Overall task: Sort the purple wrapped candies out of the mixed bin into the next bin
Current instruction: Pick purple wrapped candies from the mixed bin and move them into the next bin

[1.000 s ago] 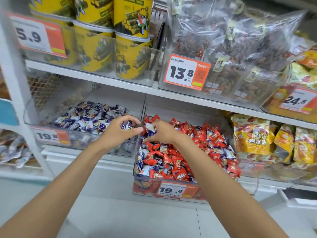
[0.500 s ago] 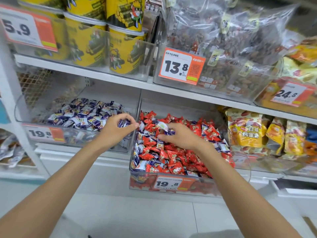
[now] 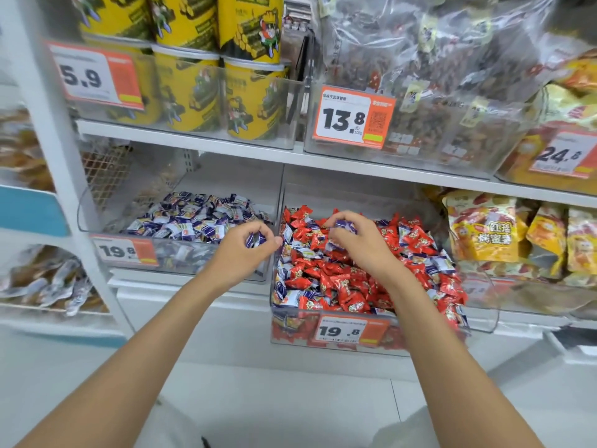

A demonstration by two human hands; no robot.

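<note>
While the right grip (image 3: pixel 361 250) is pinching a purple candy (image 3: pixel 345 226) over the mixed bin (image 3: pixel 290 328), the left grip (image 3: pixel 239 257) is pinching a second candy (image 3: pixel 255 239) just left of it.

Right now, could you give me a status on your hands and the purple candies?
Left hand holds purple candies at the purple bin. Right hand pinches another purple candy over the mixed bin. Nothing in the way.
</note>
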